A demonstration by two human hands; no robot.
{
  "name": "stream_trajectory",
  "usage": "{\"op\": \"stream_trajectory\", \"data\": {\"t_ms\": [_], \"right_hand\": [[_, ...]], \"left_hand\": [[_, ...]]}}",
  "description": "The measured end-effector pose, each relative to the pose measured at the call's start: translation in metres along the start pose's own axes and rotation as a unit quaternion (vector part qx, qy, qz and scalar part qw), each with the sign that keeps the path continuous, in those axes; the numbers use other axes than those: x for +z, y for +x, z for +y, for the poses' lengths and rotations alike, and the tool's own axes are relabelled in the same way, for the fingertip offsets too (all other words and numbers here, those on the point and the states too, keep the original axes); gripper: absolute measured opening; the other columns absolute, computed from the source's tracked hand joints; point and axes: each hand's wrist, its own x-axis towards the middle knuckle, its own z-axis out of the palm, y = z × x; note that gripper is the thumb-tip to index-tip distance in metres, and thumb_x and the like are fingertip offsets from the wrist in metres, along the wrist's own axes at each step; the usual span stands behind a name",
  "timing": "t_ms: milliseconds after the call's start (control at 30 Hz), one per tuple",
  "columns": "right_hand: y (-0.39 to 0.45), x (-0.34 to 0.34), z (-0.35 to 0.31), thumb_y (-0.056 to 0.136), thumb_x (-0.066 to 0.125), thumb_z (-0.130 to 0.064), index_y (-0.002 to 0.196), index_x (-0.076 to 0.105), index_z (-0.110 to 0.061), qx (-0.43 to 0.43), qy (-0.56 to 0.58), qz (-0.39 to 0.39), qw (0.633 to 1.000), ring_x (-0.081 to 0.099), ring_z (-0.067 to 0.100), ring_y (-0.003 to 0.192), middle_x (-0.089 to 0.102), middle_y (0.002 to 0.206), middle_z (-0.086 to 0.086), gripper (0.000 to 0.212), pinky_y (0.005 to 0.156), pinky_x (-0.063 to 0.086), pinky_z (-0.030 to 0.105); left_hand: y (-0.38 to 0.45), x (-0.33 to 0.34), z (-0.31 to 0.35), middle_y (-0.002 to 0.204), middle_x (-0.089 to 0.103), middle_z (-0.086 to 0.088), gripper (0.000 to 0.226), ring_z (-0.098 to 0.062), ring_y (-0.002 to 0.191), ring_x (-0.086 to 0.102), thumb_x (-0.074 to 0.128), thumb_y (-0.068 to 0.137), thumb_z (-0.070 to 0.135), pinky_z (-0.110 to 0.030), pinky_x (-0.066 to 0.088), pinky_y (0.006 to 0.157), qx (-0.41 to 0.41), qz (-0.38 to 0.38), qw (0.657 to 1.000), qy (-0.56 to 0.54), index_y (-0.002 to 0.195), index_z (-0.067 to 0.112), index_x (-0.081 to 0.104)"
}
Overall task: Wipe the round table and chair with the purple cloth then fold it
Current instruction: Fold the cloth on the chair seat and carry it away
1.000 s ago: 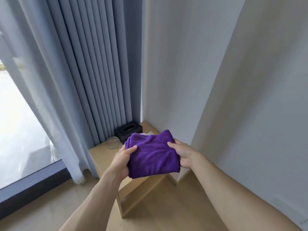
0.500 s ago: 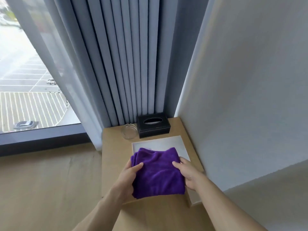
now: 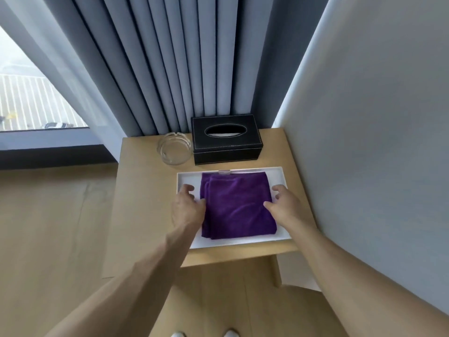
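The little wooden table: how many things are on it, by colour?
Purple: 1, the folded purple cloth
White: 1, the white tray under it
Black: 1, the black tissue box
Clear: 1, the glass ashtray
Total: 4

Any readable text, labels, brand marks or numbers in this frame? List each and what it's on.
None readable.
Black tissue box: stitched seams only, no logo or lettering visible.
Purple cloth: no tag or print visible.
White tray: plain; the small clear tab at its far edge carries no legible marking.
Glass ashtray: unmarked.
Outside the window: only painted stripes, no signs or numbers that can be made out.
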Motion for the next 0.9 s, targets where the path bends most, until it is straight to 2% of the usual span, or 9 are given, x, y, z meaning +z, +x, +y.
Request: {"op": "stream_trajectory", "data": {"t_ms": [67,167,267,400,533,633,733,800,900], "right_hand": [[0.004,0.013,0.007,0.091,0.067,-0.023,0.139,0.047,-0.022,-0.047,-0.039,0.01,0.998,0.061,0.024,0.111,0.058,0.129,0.005,0.052,0.086,0.052,0.033],[0.009,0.023,0.009,0.091,0.066,-0.023,0.143,0.043,-0.026,-0.096,-0.085,0.065,0.99,0.058,0.023,0.111,0.052,0.131,0.004,0.057,0.088,0.055,0.034],[0.016,0.029,0.009,0.088,0.069,-0.024,0.144,0.045,-0.026,-0.221,-0.186,0.123,0.95,0.049,0.024,0.124,0.043,0.144,0.004,0.061,0.096,0.053,0.038],[0.028,0.034,0.019,0.094,0.06,-0.031,0.148,0.041,-0.026,-0.285,-0.281,0.094,0.912,0.033,0.022,0.144,0.037,0.157,0.001,0.058,0.112,0.035,0.041],[0.027,0.039,0.023,0.099,0.048,-0.035,0.154,0.029,-0.025,-0.279,-0.312,0.085,0.904,0.024,0.024,0.149,0.03,0.161,0.002,0.059,0.119,0.026,0.043],[0.022,0.04,0.026,0.1,0.04,-0.046,0.157,0.02,-0.022,-0.291,-0.296,0.092,0.905,0.015,0.022,0.152,0.018,0.164,0.001,0.065,0.122,0.021,0.043],[0.02,0.039,0.04,0.093,0.022,-0.069,0.159,0.007,-0.023,-0.323,-0.336,0.035,0.884,0.005,0.017,0.153,0.006,0.166,0.0,0.082,0.123,0.016,0.044],[0.023,0.036,0.046,0.084,0.013,-0.081,0.158,-0.002,-0.024,-0.323,-0.361,-0.003,0.875,-0.004,0.015,0.153,-0.004,0.166,-0.002,0.095,0.124,0.01,0.043],[0.03,0.029,0.05,0.076,0.013,-0.087,0.157,-0.011,-0.024,-0.332,-0.382,-0.022,0.862,-0.011,0.013,0.152,-0.014,0.165,-0.003,0.105,0.125,0.004,0.041]], "left_hand": [[0.007,0.005,-0.004,0.119,0.06,-0.002,0.035,-0.023,0.099,0.062,0.065,0.092,0.026,-0.039,0.054,0.082,0.071,0.024,0.992,0.1,0.126,0.02,0.057],[0.019,0.015,0.004,0.121,0.054,-0.001,0.03,-0.022,0.104,0.059,0.062,0.096,0.031,-0.038,0.053,0.084,0.175,0.032,0.971,0.16,0.125,0.023,0.058],[0.035,0.028,0.014,0.118,0.053,-0.003,0.031,-0.023,0.102,0.057,0.061,0.097,0.033,-0.038,0.05,0.086,0.267,0.037,0.941,0.204,0.125,0.021,0.06],[0.053,0.034,0.024,0.112,0.057,-0.006,0.017,-0.027,0.097,0.062,0.06,0.098,0.024,-0.04,0.052,0.078,0.241,0.01,0.939,0.247,0.111,0.013,0.061],[0.057,0.037,0.023,0.107,0.054,-0.006,0.009,-0.028,0.09,0.061,0.052,0.1,0.013,-0.037,0.047,0.068,0.271,0.069,0.923,0.264,0.109,0.012,0.054],[0.045,0.041,0.009,0.128,0.054,-0.003,0.036,-0.025,0.114,0.055,0.055,0.097,0.035,-0.038,0.046,0.092,0.375,0.092,0.874,0.296,0.127,0.017,0.053],[0.032,0.039,-0.02,0.164,0.027,0.0,0.082,-0.022,0.151,0.023,0.035,0.09,0.075,-0.046,0.02,0.123,0.482,-0.059,0.798,0.358,0.154,0.025,0.033],[0.039,0.032,-0.039,0.168,0.004,0.004,0.104,-0.019,0.155,0.0,0.021,0.078,0.092,-0.05,0.0,0.125,0.475,-0.114,0.762,0.426,0.16,0.03,0.008],[0.052,0.023,-0.051,0.167,-0.005,0.006,0.118,-0.019,0.154,-0.006,0.012,0.065,0.1,-0.053,-0.005,0.124,0.456,-0.105,0.752,0.464,0.159,0.031,-0.004]]}}
